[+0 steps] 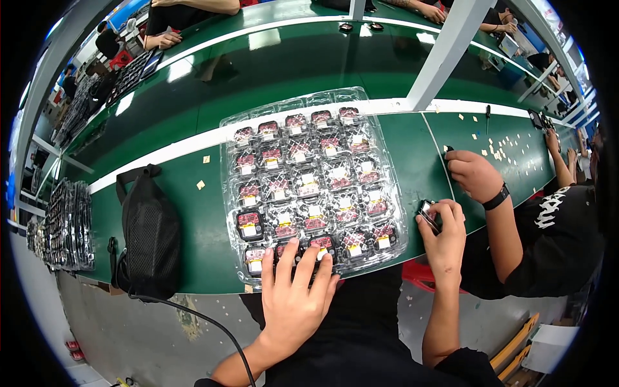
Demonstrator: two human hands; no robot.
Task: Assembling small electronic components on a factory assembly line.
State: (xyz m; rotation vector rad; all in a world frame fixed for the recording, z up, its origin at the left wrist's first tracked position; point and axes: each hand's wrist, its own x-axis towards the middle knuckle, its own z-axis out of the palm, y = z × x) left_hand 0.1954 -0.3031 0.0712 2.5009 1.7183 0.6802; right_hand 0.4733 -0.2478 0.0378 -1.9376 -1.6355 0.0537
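Observation:
A clear plastic blister tray point(398, 222) lies before me, its pockets filled with rows of small square electronic units with black rims, red-patterned insides and white and yellow labels. My left hand point(296, 303) rests palm down over the tray's near edge, fingers spread and touching units in the nearest row. Those fingertips partly hide a unit point(322, 243) there. Just right of the tray, my right hand point(446, 238) pinches a small black-rimmed unit point(428, 214) between thumb and fingers, tilted low over the green table.
A black mesh bag point(149, 235) with a cable lies left of the tray. Farther left stand stacked trays point(68, 222). At right, a co-worker's hand point(476, 175) with a black wristband is close to mine. Small yellowish pieces point(500, 153) and a screwdriver point(488, 116) lie beyond. A grey post point(448, 55) rises ahead.

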